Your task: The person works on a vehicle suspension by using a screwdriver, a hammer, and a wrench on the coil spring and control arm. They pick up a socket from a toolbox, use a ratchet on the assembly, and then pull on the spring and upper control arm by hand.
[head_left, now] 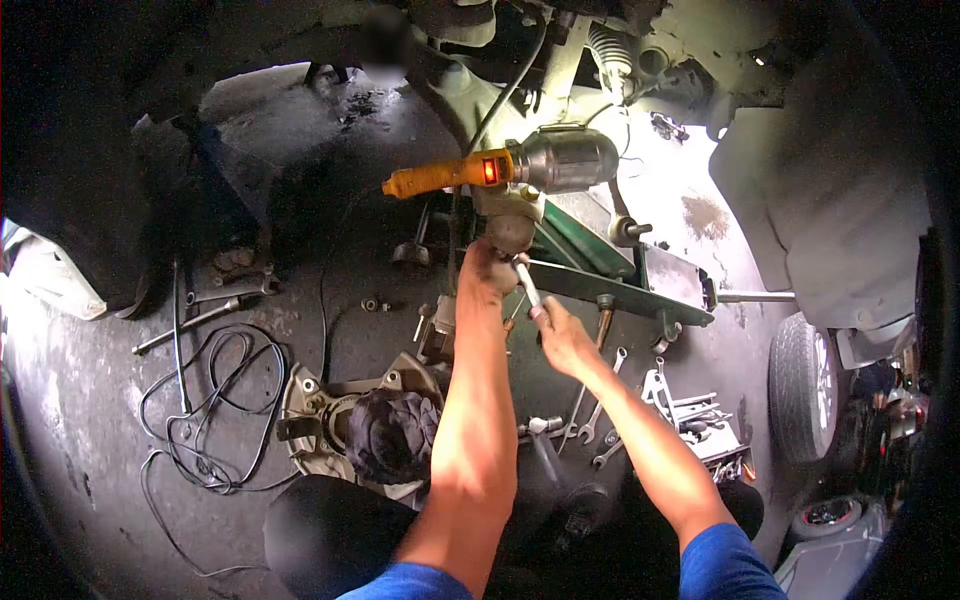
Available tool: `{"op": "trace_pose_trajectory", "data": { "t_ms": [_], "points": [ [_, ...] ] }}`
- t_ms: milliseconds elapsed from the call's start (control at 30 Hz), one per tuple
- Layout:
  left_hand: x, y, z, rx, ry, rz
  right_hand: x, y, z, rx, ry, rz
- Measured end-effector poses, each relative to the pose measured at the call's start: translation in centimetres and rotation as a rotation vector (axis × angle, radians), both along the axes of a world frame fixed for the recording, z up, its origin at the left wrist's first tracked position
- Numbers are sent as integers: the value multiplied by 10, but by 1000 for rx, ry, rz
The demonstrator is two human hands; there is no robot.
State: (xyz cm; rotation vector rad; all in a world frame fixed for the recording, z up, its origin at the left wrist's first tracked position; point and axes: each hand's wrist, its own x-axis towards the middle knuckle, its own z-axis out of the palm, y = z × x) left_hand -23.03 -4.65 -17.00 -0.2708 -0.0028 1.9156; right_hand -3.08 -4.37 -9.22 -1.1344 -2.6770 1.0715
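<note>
Presently, right hand (567, 338) closed around bar (528, 287); left hand (496, 270) at joint (511, 233), grip indeterminable. Jack's (610, 293) edge near both; floor gap separates tools (708, 425) from tyre (797, 388).

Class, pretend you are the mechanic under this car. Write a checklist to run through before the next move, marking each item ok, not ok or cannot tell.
1. Work lamp lit: ok, its red indicator glows and the area ahead is bright.
2. Right hand gripping the silver tool: ok.
3. Tool seated properly: cannot tell, its upper end is at the left hand, which obscures the contact.
4. Green jack bearing the load securely: cannot tell, its contact is not clear.
5. Floor free of loose cable: not ok, black cable lies in loops.
6. Spanners put away: not ok, several lie loose.
</note>
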Motion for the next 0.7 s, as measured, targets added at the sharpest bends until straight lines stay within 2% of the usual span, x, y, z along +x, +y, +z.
{"op": "trace_pose_trajectory", "data": {
  "t_ms": [33,133,167,200,267,300,400,467,533,567,667,700],
  "points": [
    [2,-11,-15,233,-96,-46,-2,-5,-8,67,-15,18],
    [17,-12,-21,-80,-2,93,-1,-6,-10,-50,-35,22],
    [17,-13,-23,73,42,134,0,-4,-14,110,32,31],
    [17,-14,-12,35,63,193,0,9,-21,105,65,29],
    [16,-16,22,-35,100,315,-5,15,14,74,54,42],
    [10,-18,21,130,219,313,-8,15,31,41,31,12],
    [10,-16,26,141,134,321,-9,26,40,112,77,34],
    [5,-9,9,188,163,341,-8,27,40,106,71,43],
    [6,-12,18,169,209,336,-7,23,41,82,77,34],
    [8,-14,23,223,127,330,-7,20,36,109,135,34],
    [9,-15,6,71,199,364,-9,11,42,104,144,59],
    [5,-15,-2,-46,296,286,-9,9,45,60,108,81]
  ]
}}
